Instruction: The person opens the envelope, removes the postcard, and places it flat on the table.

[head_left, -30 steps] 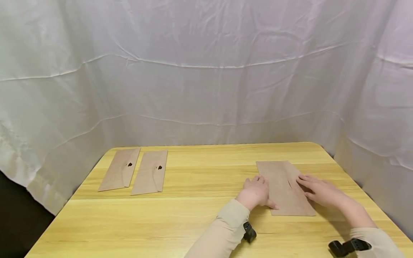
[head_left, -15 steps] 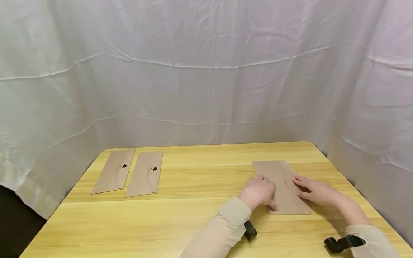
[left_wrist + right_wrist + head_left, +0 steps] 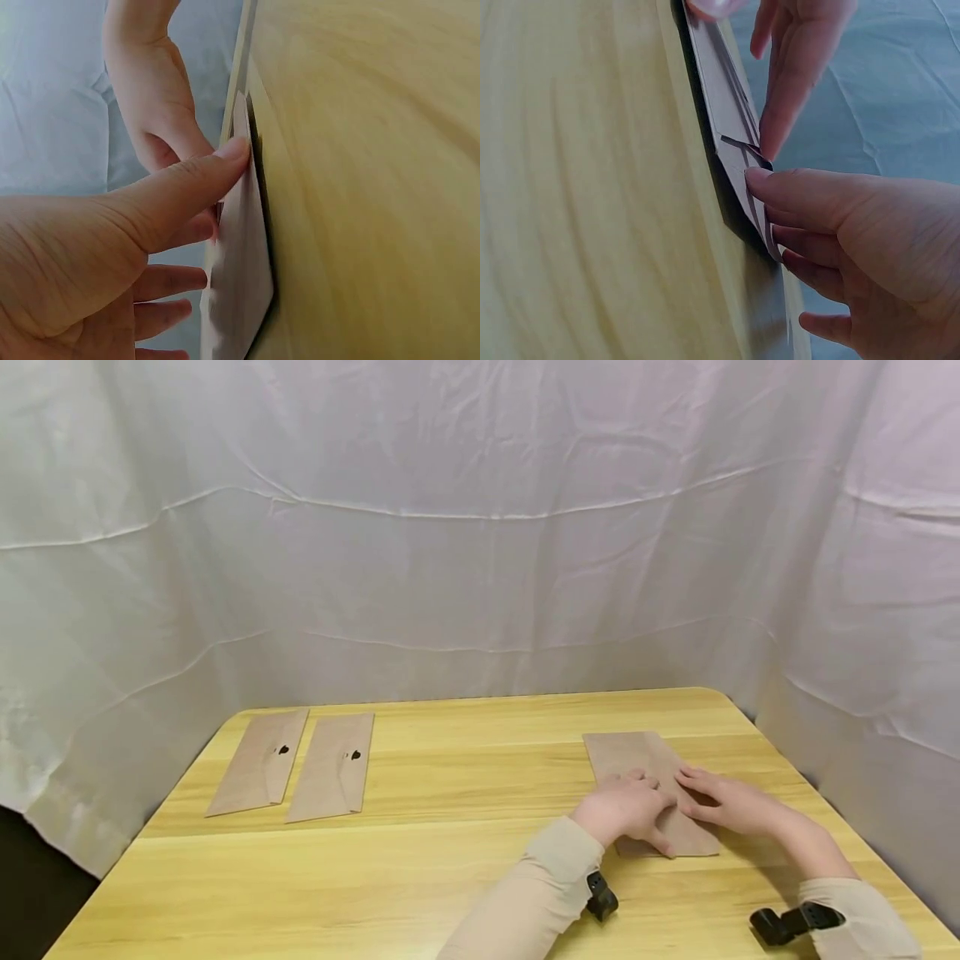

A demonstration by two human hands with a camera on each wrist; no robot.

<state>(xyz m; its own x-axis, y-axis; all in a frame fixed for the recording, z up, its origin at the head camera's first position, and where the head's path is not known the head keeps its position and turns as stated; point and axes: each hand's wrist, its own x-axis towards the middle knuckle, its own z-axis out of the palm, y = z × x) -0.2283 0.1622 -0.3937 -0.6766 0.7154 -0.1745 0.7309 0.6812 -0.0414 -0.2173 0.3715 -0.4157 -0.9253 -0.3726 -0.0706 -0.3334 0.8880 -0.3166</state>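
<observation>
A brown paper envelope [image 3: 622,752] lies on the right part of the table, with a slit and a flap along its right side. My left hand [image 3: 626,806] is over its left half, thumb touching the surface near the front edge. In the left wrist view the left hand's other fingers [image 3: 171,281] are extended and spread. My right hand [image 3: 731,802] pinches the flap at the right edge, thumb on top and fingers behind it, as the right wrist view shows. The left hand's fingertips come close to the right thumb at the slit.
Two similar brown envelopes, the outer one [image 3: 251,768] and the inner one [image 3: 322,777], lie side by side at the table's [image 3: 337,885] back left, each with a small black mark. A pale curtain [image 3: 480,568] hangs around the back and sides.
My left hand has moved right across the envelope, from its left edge toward the slit. The right hand stays at the right edge. The view has turned slightly.
</observation>
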